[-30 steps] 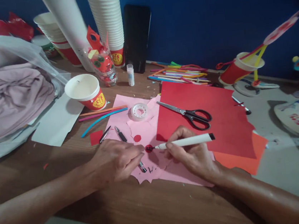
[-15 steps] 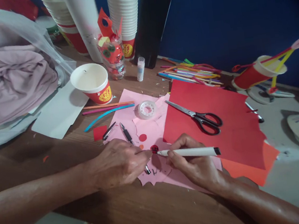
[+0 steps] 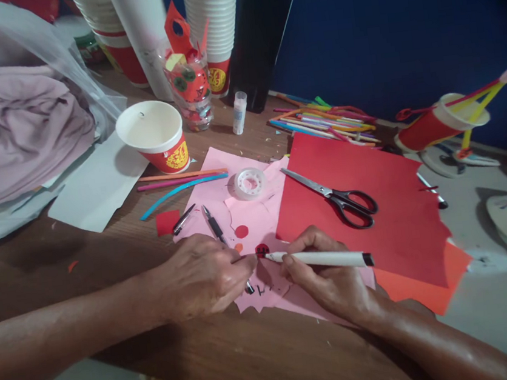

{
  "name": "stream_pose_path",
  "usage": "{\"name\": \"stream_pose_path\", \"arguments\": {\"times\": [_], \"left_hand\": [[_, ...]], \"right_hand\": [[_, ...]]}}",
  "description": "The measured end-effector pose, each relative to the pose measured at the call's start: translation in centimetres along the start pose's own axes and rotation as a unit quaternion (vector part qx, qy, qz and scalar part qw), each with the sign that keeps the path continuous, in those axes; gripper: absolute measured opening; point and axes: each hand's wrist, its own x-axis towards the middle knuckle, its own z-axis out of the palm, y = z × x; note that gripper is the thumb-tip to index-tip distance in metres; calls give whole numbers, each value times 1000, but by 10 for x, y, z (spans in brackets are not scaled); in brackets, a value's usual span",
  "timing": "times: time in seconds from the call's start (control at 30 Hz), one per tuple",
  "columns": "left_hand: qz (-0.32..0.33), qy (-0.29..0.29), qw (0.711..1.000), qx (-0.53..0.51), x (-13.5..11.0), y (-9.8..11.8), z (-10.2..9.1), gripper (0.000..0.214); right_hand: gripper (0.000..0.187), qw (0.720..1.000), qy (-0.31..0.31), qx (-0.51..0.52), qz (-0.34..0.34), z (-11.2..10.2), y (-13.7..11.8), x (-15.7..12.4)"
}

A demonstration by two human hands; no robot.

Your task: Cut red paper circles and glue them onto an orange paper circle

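A white marker (image 3: 325, 258) with a black end is gripped in my right hand (image 3: 324, 267), its tip on a small red paper circle (image 3: 263, 250) that bears black marks. My left hand (image 3: 208, 274) is closed, with its fingertips at the circle's left edge, pinching or steadying it. Underneath lies pink paper (image 3: 207, 183) with jagged edges and some black writing. A second red circle (image 3: 241, 232) and a small orange dot (image 3: 239, 248) rest above. A black pen (image 3: 214, 224) runs partly beneath my left hand, beside its cap (image 3: 184, 219).
Black-handled scissors (image 3: 334, 196) lie on red paper (image 3: 370, 170), over orange paper (image 3: 455, 271). Around the pink sheet are a tape roll (image 3: 250, 184), a paper cup (image 3: 156, 143), a glue stick (image 3: 240, 113) and pipe cleaners (image 3: 180, 192). A plastic bag (image 3: 99, 79) stands left.
The marker tip has shifted slightly on the red circle, and the black marks there look a little different. Both hands stay nearly in place; the camera view has tilted slightly.
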Motion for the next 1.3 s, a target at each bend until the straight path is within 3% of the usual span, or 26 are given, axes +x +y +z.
{"name": "stream_pose_path", "arguments": {"times": [0.4, 1.3], "left_hand": [[-12, -12, 1000, -5, 0, 2, 0, 17], [-24, -18, 999, -15, 0, 2, 2, 21]], "right_hand": [[15, 999, 0, -50, -7, -1, -7, 1], [12, 999, 4, -44, -9, 0, -2, -1]]}}
